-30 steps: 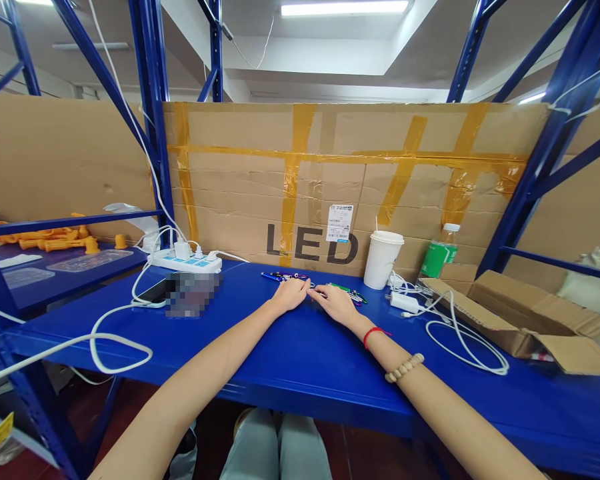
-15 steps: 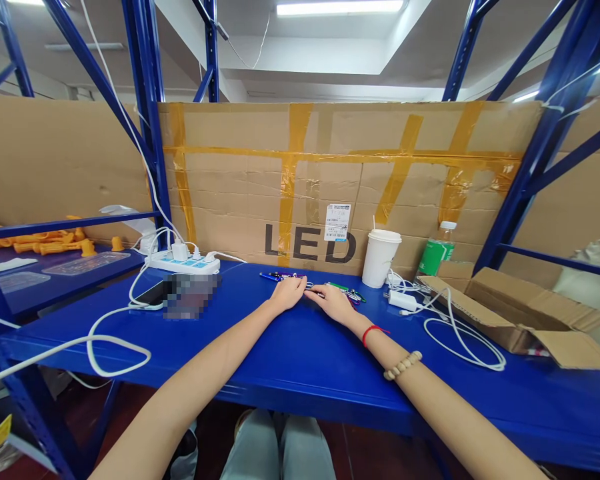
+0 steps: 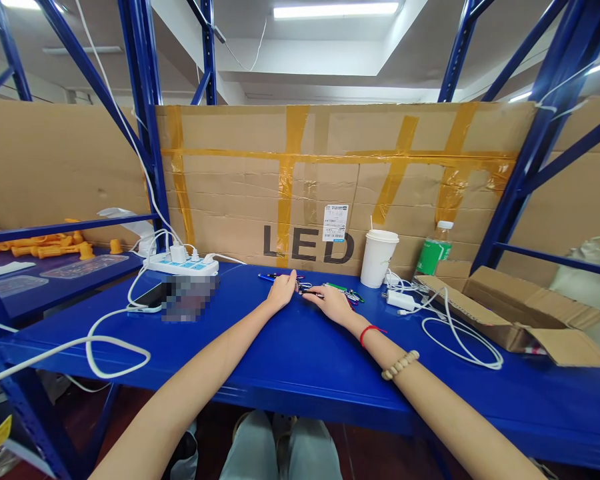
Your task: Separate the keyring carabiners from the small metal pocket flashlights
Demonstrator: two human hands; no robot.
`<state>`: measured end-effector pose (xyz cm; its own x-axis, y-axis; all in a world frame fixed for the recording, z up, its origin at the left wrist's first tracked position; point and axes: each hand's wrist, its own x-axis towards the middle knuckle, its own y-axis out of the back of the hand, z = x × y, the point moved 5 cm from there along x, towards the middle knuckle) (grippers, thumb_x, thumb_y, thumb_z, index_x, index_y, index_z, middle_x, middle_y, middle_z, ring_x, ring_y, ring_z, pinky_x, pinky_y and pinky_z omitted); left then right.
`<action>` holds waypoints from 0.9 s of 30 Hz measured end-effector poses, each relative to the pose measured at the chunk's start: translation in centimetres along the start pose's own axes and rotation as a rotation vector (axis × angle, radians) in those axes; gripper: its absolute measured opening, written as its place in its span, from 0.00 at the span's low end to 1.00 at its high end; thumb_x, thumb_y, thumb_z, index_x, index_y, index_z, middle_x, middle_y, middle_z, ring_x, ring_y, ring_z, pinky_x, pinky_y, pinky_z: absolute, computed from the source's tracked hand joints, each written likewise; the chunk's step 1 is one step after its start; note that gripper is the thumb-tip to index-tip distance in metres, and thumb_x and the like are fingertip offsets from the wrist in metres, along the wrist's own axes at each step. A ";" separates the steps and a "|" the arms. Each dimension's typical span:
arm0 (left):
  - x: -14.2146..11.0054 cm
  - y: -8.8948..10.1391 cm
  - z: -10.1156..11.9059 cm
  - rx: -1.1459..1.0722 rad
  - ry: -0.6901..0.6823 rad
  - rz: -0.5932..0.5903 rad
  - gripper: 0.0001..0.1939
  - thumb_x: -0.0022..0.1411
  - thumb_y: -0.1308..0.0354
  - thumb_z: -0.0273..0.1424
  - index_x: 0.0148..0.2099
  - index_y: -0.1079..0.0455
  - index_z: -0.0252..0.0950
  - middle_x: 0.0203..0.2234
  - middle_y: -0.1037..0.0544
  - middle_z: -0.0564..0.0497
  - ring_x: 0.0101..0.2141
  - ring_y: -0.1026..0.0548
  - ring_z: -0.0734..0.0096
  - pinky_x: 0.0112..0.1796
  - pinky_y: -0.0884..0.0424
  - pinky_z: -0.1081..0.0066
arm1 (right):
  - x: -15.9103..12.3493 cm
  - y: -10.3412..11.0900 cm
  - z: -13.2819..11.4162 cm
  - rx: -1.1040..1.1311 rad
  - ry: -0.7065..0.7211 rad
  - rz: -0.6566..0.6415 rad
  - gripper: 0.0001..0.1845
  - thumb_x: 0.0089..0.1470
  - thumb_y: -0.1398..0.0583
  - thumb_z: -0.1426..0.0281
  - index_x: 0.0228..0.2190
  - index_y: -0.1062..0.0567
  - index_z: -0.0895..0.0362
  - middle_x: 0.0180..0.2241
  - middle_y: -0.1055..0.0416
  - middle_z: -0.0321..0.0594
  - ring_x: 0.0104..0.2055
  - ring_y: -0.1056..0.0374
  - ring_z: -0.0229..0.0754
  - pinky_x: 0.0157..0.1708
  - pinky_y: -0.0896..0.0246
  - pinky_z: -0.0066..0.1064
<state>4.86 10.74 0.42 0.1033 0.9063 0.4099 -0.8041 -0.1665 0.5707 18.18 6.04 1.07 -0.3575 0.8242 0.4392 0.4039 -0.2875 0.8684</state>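
My left hand [image 3: 282, 292] rests over the middle of the blue tabletop, fingers curled and thumb raised. Whatever it grips is hidden behind the hand. To its right, my right hand [image 3: 334, 304] is closed, palm down, with a thin dark pen [image 3: 312, 293] at its fingertips. A narrow gap separates the two hands. Several slim pens, one of them blue [image 3: 266, 277], lie just beyond my left hand. More pens, including a green one [image 3: 336, 287], lie in a loose pile behind my right hand, which partly covers them.
A white paper cup [image 3: 379, 259] with a straw and a green-labelled bottle [image 3: 434, 249] stand at the back right. White cables and a charger [image 3: 401, 300] lie before an open cardboard box [image 3: 515, 313]. At left are a power strip [image 3: 183, 265] and a phone [image 3: 150, 298].
My hands have drawn slightly apart, the left shifting a little left with its thumb lifted. The dark pen at my right fingertips now shows more clearly.
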 end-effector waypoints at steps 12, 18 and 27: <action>-0.2 -0.2 0.0 0.073 0.058 -0.080 0.32 0.61 0.71 0.44 0.18 0.35 0.36 0.15 0.30 0.50 0.26 0.29 0.66 0.32 0.38 0.70 | -0.1 0.2 -0.3 -0.019 0.025 -0.018 0.19 0.56 0.51 0.57 0.38 0.26 0.51 0.40 0.26 0.35 0.41 0.32 0.43 0.37 0.41 0.30; -0.2 -0.4 0.1 0.083 0.061 -0.111 0.32 0.62 0.72 0.44 0.19 0.35 0.36 0.14 0.30 0.51 0.25 0.29 0.67 0.32 0.38 0.70 | -0.1 0.2 -0.2 -0.019 0.002 -0.016 0.19 0.56 0.52 0.57 0.38 0.26 0.51 0.39 0.27 0.36 0.41 0.33 0.42 0.37 0.42 0.29; -0.3 -0.5 0.3 0.051 0.034 -0.131 0.31 0.62 0.70 0.44 0.21 0.34 0.35 0.13 0.30 0.52 0.22 0.29 0.69 0.32 0.36 0.71 | -0.3 0.4 -0.6 -0.029 0.002 -0.019 0.21 0.55 0.53 0.53 0.36 0.26 0.49 0.35 0.26 0.34 0.37 0.32 0.41 0.31 0.44 0.27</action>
<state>5.41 10.40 0.20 0.1853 0.9340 0.3055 -0.7537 -0.0644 0.6540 17.94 5.40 1.45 -0.3665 0.8288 0.4228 0.3722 -0.2859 0.8830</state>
